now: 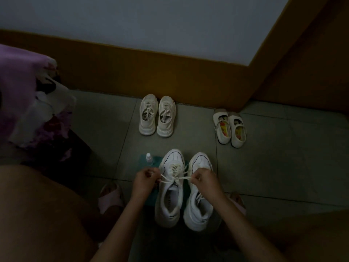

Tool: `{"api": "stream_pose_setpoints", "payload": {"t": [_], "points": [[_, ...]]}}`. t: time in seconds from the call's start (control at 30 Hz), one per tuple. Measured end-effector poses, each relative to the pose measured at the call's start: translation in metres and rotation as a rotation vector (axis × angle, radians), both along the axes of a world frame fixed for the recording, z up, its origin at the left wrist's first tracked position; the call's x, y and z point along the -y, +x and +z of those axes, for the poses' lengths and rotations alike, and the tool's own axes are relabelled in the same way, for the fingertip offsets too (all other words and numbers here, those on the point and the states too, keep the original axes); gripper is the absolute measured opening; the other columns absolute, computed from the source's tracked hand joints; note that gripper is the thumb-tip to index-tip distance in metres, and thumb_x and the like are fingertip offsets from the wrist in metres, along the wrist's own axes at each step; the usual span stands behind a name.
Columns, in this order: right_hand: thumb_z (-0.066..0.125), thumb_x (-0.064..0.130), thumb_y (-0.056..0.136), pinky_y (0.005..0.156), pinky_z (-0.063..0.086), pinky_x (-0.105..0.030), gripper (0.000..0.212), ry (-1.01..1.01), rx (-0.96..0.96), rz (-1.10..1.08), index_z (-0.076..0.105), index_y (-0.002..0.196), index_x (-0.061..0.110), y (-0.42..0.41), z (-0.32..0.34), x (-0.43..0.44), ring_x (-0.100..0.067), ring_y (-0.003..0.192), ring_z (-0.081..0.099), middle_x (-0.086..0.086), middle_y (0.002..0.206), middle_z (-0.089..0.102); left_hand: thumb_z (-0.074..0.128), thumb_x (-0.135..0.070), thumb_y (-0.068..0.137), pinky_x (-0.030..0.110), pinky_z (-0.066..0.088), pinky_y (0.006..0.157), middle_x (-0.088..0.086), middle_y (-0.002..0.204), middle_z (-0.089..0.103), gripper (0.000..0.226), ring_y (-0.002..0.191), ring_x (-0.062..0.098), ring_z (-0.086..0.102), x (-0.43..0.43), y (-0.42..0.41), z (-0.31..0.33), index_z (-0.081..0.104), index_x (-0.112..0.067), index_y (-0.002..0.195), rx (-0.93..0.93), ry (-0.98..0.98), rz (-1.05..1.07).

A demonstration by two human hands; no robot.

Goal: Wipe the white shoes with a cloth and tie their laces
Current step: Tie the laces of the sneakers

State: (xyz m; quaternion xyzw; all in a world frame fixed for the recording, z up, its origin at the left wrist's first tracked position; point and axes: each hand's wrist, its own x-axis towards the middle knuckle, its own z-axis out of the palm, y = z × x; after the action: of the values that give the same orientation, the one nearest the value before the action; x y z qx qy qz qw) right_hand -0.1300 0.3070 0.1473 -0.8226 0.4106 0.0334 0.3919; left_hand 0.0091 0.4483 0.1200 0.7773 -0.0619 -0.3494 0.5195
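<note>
Low in the frame, left of centre, your left hand is pinching one lace end, fingers curled tight. Just above it a bottle is standing on the teal cloth. At centre the laces are stretching taut across one white shoe, with its mate lying just beside it. Your right hand is gripping the other end, fingers curled. The laces are probably handling soft, light and slippery, so pinching close to the knot is likely safest.
</note>
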Motion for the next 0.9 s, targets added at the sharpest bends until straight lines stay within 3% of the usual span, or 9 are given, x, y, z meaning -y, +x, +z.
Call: {"api": "stream_pose_setpoints", "payload": {"t": [0.13,0.23,0.3,0.4,0.53,0.63,0.77,0.9], "points": [[0.063,0.009,0.086,0.066,0.043,-0.021,0.021,0.105,0.052,-0.010,0.055,0.071,0.022,0.004,0.000,-0.005,-0.006,0.069,0.055,0.009,0.070,0.057,0.059,-0.023,0.091,0.028,0.045,0.058,0.001,0.063,0.061,0.021,0.057,0.011,0.055,0.013,-0.008,0.000,0.064,-0.011,0.075,0.019,0.052,-0.131],[0.063,0.008,0.086,0.061,0.040,-0.014,0.022,0.177,0.077,-0.008,0.056,0.070,0.022,0.004,0.002,-0.008,0.000,0.067,0.054,0.014,0.071,0.056,0.063,-0.035,0.086,0.028,0.045,0.066,0.002,0.065,0.061,0.026,0.064,0.015,0.057,0.021,-0.013,-0.003,0.062,-0.014,0.071,0.058,0.142,-0.243],[0.063,0.009,0.086,0.061,0.040,-0.014,0.027,0.201,0.079,-0.017,0.055,0.067,0.026,0.003,0.002,-0.008,0.000,0.067,0.054,0.015,0.070,0.056,0.066,-0.035,0.084,0.025,0.044,0.067,0.001,0.066,0.060,0.024,0.067,0.015,0.057,0.025,-0.016,-0.004,0.060,-0.017,0.069,0.129,0.206,-0.286],[0.064,0.011,0.086,0.062,0.041,-0.018,0.027,0.219,0.073,-0.032,0.054,0.067,0.028,0.003,0.001,-0.009,-0.002,0.066,0.055,0.012,0.068,0.057,0.063,-0.022,0.086,0.023,0.044,0.066,0.005,0.074,0.063,0.016,0.072,0.015,0.058,0.032,-0.018,-0.003,0.068,-0.008,0.080,0.140,0.209,-0.307],[0.062,0.012,0.087,0.064,0.042,-0.020,0.026,0.234,0.062,-0.017,0.054,0.069,0.029,0.002,0.002,-0.010,-0.004,0.066,0.055,0.010,0.070,0.058,0.059,-0.016,0.090,0.022,0.042,0.056,0.007,0.069,0.058,0.014,0.061,0.014,0.053,0.032,-0.014,-0.001,0.060,-0.007,0.079,-0.171,0.025,-0.092],[0.063,0.012,0.087,0.061,0.041,-0.019,0.026,0.228,0.063,-0.009,0.053,0.069,0.028,0.002,0.002,-0.012,-0.004,0.063,0.054,0.010,0.068,0.057,0.060,-0.017,0.089,0.024,0.041,0.054,0.007,0.068,0.059,0.018,0.061,0.016,0.054,0.025,-0.013,-0.005,0.057,-0.005,0.075,-0.170,0.013,0.013],[0.064,0.013,0.086,0.061,0.045,-0.022,0.024,0.232,0.076,-0.024,0.055,0.069,0.027,0.003,0.001,-0.012,-0.009,0.062,0.055,0.008,0.067,0.057,0.064,-0.035,0.085,0.025,0.038,0.057,0.001,0.053,0.048,0.039,0.051,0.015,0.046,0.019,-0.010,0.001,0.050,-0.012,0.057,-0.095,0.110,-0.198],[0.066,0.016,0.085,0.061,0.048,-0.029,0.022,0.228,0.087,-0.061,0.055,0.068,0.023,0.002,0.001,-0.011,-0.013,0.055,0.056,0.005,0.061,0.057,0.075,-0.033,0.076,0.018,0.041,0.048,-0.004,0.068,0.054,0.028,0.062,0.012,0.053,0.014,-0.007,0.005,0.054,-0.015,0.080,-0.054,0.242,-0.431]]}}
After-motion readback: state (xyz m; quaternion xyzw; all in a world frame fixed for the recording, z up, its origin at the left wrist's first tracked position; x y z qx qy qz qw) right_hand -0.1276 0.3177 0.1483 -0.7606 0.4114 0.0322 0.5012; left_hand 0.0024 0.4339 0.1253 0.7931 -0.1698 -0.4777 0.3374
